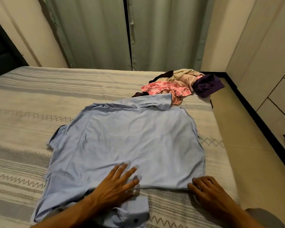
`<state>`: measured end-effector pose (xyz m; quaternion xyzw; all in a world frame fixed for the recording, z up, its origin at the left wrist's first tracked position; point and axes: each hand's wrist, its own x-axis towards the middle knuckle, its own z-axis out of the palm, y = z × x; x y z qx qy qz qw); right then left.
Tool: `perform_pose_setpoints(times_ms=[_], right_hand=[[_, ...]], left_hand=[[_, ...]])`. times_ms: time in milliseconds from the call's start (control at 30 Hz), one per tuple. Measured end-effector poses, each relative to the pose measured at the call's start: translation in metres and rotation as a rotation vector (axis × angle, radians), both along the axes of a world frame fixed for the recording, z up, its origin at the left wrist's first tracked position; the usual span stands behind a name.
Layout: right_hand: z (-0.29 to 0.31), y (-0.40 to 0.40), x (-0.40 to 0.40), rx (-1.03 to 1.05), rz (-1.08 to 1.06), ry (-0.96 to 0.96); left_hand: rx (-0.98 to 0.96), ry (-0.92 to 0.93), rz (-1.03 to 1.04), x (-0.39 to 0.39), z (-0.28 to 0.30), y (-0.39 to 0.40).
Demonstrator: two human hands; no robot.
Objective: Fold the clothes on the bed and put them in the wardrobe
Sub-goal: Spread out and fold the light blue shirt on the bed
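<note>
A light blue collared shirt (130,142) lies spread back-up on the bed (23,99), collar toward the far side. My left hand (115,186) presses flat on its lower middle, fingers spread and straight. My right hand (206,190) rests at the shirt's near right corner with fingers bent at the hem; whether they pinch the cloth is hard to tell. A cuffed sleeve (135,213) with a dark button lies folded under my left wrist. A heap of unfolded clothes (179,84), pink, cream and purple, sits at the bed's far right corner.
Pale green curtains (97,33) hang behind the bed. Cream wardrobe doors and drawers (270,71) stand along the right, across a strip of floor (247,132). The patterned bedspread stretches to the left.
</note>
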<state>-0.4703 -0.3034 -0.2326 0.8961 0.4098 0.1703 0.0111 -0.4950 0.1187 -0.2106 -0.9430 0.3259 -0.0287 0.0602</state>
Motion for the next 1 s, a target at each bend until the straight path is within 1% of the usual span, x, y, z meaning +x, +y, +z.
perform_pose_setpoints(times_ms=[33, 67, 100, 133, 200, 267, 333, 400, 467, 533, 600, 633, 667, 733, 800, 867, 900, 1000], right_hand=[[0.001, -0.001, -0.001, -0.03, -0.006, -0.015], [0.001, -0.002, -0.002, -0.048, -0.01, -0.031], [-0.002, 0.0, -0.001, -0.062, -0.021, -0.049], [-0.003, 0.0, -0.002, -0.071, -0.033, -0.075], [-0.001, 0.001, 0.0, -0.075, -0.057, -0.09], [0.006, -0.006, -0.003, -0.053, -0.085, -0.06], [0.012, -0.015, -0.005, -0.022, -0.106, -0.047], [0.016, -0.02, -0.004, 0.013, -0.119, -0.022], [0.015, -0.02, 0.0, 0.028, -0.135, 0.021], [0.013, -0.018, 0.003, 0.005, -0.172, 0.137], [0.016, -0.014, 0.002, -0.016, -0.21, 0.262], [0.019, -0.014, 0.0, -0.023, -0.229, 0.301], [0.02, -0.013, 0.0, -0.022, -0.237, 0.297], [0.019, -0.015, 0.001, 0.031, -0.229, 0.224], [0.015, -0.016, 0.001, 0.063, -0.216, 0.22], [0.011, -0.017, 0.0, 0.071, -0.208, 0.288], [0.012, -0.015, -0.001, 0.1, -0.217, 0.339], [0.03, -0.023, -0.004, 0.259, -0.308, 0.492]], left_hand=[[0.043, -0.055, -0.036, -0.001, 0.001, 0.0], [0.095, -0.067, -0.03, -0.006, 0.007, 0.001], [0.144, -0.045, 0.022, -0.009, 0.012, 0.005], [0.165, -0.005, 0.093, -0.014, 0.016, 0.011], [0.142, 0.08, 0.22, -0.018, 0.012, 0.031], [0.121, 0.177, 0.366, -0.016, -0.001, 0.063], [0.166, 0.285, 0.435, -0.014, 0.009, 0.08], [0.26, 0.36, 0.436, -0.015, 0.023, 0.082], [0.297, 0.333, 0.408, -0.014, 0.031, 0.08], [0.35, 0.331, 0.358, -0.014, 0.037, 0.078], [0.392, 0.272, 0.282, -0.013, 0.039, 0.083], [0.383, 0.29, 0.294, -0.013, 0.034, 0.087], [0.367, 0.24, 0.297, -0.012, 0.031, 0.091], [0.342, 0.227, 0.313, -0.008, 0.027, 0.091], [0.307, 0.213, 0.29, -0.007, 0.028, 0.088], [0.244, 0.222, 0.277, -0.006, 0.03, 0.085], [0.194, 0.263, 0.3, -0.005, 0.033, 0.085], [0.008, 0.332, 0.383, 0.002, 0.04, 0.081]])
